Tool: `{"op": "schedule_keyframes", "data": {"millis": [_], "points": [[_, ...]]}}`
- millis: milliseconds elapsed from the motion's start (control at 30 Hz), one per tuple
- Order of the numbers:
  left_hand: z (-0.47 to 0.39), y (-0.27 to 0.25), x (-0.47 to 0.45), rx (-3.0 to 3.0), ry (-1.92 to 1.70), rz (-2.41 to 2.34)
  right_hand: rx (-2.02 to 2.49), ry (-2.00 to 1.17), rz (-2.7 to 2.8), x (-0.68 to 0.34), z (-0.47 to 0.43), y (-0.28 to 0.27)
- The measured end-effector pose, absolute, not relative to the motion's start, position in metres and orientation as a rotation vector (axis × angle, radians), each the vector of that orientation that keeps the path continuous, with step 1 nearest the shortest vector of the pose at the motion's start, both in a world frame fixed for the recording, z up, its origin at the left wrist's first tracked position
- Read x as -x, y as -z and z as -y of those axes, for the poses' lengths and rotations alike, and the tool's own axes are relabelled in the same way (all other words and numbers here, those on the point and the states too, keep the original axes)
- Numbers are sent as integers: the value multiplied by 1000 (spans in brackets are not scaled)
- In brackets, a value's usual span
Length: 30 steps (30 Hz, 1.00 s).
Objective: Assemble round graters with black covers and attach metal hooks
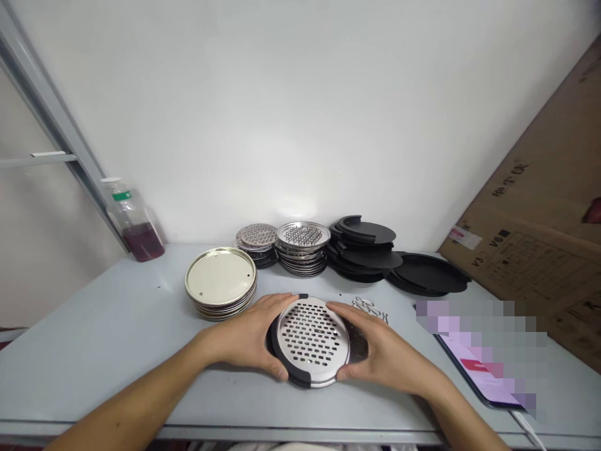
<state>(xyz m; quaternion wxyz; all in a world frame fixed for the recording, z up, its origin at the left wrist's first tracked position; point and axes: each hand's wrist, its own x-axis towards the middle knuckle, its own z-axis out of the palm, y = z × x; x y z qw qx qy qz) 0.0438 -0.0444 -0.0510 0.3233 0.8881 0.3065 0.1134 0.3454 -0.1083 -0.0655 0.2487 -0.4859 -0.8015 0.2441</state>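
A round metal grater disc (pixel 312 335) with rows of slots lies in front of me, its left edge inside a curved black plastic rim (pixel 286 366). My left hand (pixel 251 329) curls around the black rim, fingers at the far side and thumb at the near side. Opposite it, my right hand (pixel 378 347) grips the disc's right edge between thumb and fingers. Small metal loops (pixel 369 307) lie just beyond my right hand, partly hidden by it. To the left stands a stack of round gold-coloured lids (pixel 220 275).
Along the wall stand slotted discs (pixel 258 235), round grater discs (pixel 304 235) and black plastic holders (pixel 370 258), with black round trays (pixel 429 275) beside them. A phone (pixel 474 369) with a cable lies right. A bottle of dark red liquid (pixel 143 241) and a cardboard box (pixel 526 263) flank the table.
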Motion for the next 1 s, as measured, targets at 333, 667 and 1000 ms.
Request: {"op": "schedule_keyframes", "data": {"millis": [333, 667, 1000], "points": [[45, 52, -45, -2318, -347, -808, 1320, -701, 2155, -343, 109, 63], [48, 44, -49, -2320, -355, -791, 1360, -692, 2190, -341, 107, 59], [49, 42, -51, -2290, -315, -824, 1412, -669, 2211, -339, 109, 58]]}}
